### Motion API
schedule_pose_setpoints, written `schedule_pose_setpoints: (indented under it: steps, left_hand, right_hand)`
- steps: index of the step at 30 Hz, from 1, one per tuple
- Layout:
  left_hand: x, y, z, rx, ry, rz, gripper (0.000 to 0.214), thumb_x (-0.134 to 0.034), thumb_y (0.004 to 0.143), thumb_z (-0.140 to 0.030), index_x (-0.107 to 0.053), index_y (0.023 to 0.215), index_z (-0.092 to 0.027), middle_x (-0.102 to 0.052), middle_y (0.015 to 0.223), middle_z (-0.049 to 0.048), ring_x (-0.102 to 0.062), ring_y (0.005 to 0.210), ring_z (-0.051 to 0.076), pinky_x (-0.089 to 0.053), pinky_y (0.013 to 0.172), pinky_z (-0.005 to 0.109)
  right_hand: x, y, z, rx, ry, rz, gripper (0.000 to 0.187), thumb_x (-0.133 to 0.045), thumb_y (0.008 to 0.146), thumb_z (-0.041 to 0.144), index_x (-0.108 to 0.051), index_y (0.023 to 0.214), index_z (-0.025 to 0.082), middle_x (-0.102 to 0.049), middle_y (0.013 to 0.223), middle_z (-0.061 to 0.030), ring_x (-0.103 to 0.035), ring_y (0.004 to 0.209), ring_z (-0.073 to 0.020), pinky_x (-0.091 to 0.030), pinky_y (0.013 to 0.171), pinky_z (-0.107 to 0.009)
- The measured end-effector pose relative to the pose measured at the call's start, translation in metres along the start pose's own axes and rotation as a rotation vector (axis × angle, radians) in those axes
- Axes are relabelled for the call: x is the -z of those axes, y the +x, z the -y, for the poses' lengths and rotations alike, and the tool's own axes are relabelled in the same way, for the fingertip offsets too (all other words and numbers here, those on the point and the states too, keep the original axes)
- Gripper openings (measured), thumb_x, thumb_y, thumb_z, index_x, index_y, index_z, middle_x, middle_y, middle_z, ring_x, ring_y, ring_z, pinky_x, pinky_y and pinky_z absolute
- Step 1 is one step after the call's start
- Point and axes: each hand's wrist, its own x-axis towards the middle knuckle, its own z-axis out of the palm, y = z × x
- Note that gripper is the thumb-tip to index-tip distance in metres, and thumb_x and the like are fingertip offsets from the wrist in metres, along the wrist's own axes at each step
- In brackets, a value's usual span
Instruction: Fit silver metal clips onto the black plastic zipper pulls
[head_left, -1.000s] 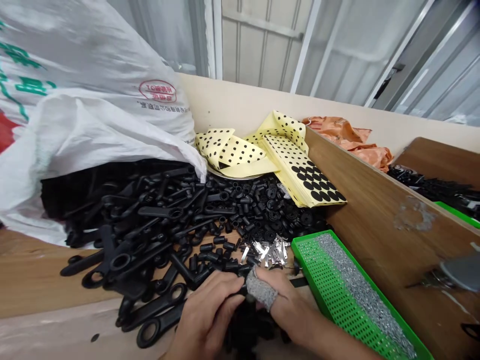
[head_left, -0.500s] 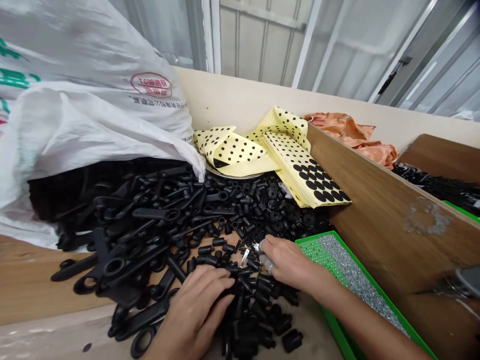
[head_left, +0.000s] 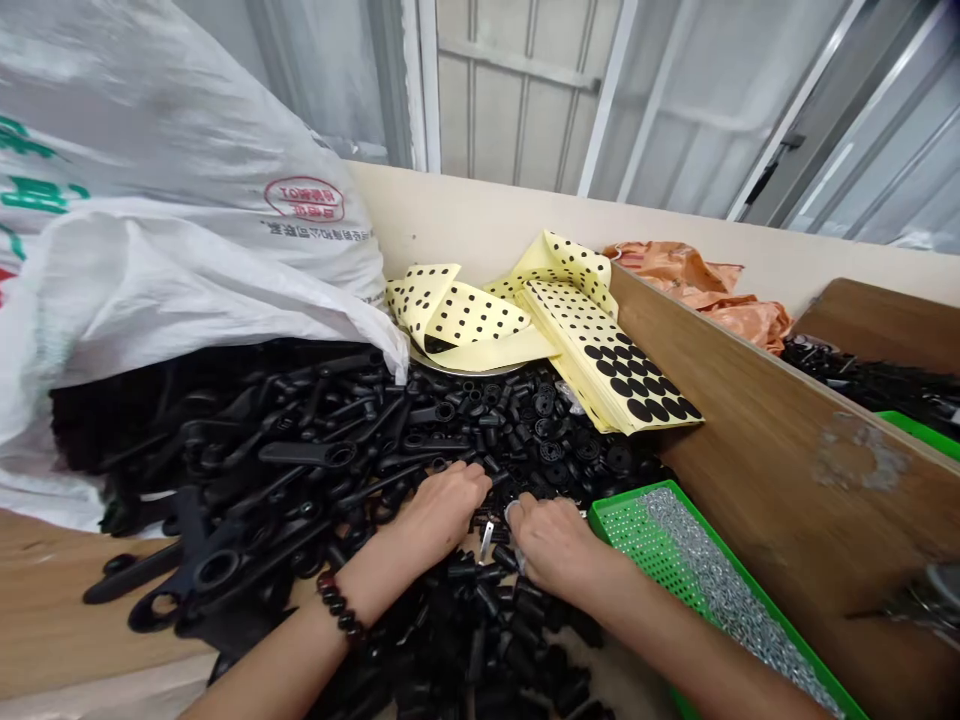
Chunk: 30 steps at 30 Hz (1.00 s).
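Beside the green tray (head_left: 626,510), the left hand (head_left: 442,510) and right hand (head_left: 551,545) curled down into a big heap of black plastic parts (head_left: 480,610), with lots left, and I could not tell if either hand held one.

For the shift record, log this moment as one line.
left hand: black plastic tube pieces | right hand: silver metal clip | nearby: green perforated plastic tray
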Motion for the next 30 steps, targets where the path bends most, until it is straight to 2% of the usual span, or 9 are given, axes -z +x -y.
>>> schedule_pose_setpoints:
  steps: [6,15,25,30]
  left_hand:
    - [0.0,0.004,0.004,0.004,0.049,0.033,0.029,-0.04,0.078,-0.001,-0.061,0.088,-0.018,-0.063,0.087,0.0068,-0.056,0.083,0.021,-0.045,0.071,0.029]
    - [-0.003,0.009,0.006,-0.02,0.063,0.038,0.021,-0.044,0.077,-0.003,-0.059,0.08,-0.017,-0.061,0.082,0.0074,-0.054,0.081,0.023,-0.044,0.068,0.032]
    - [-0.002,0.003,0.011,-0.051,-0.082,0.004,0.014,-0.051,0.078,-0.011,-0.061,0.086,-0.018,-0.062,0.086,0.0052,-0.054,0.086,0.022,-0.044,0.076,0.031]
    - [0.007,0.002,0.005,-0.044,-0.179,-0.027,0.016,-0.052,0.081,-0.018,-0.058,0.096,-0.019,-0.062,0.093,0.0025,-0.057,0.088,0.016,-0.044,0.079,0.024]
  right_hand:
    - [0.004,-0.006,-0.01,-0.021,0.025,-0.015,0.022,-0.045,0.07,0.012,-0.055,0.09,0.013,-0.062,0.085,-0.0107,-0.062,0.07,-0.0239,-0.042,0.056,-0.029]
    - [0.013,-0.012,-0.018,-0.037,0.054,-0.027,0.023,-0.044,0.067,0.009,-0.053,0.087,0.014,-0.061,0.086,-0.0089,-0.061,0.069,-0.0228,-0.037,0.054,-0.029]
    - [0.013,-0.016,-0.021,-0.048,0.068,-0.058,0.025,-0.044,0.063,0.008,-0.052,0.086,0.015,-0.06,0.086,-0.0079,-0.06,0.069,-0.0223,-0.034,0.052,-0.028]
    - [0.013,-0.016,-0.021,-0.057,0.071,-0.059,0.022,-0.044,0.067,0.01,-0.052,0.087,0.015,-0.06,0.087,-0.0081,-0.06,0.069,-0.0214,-0.034,0.053,-0.027]
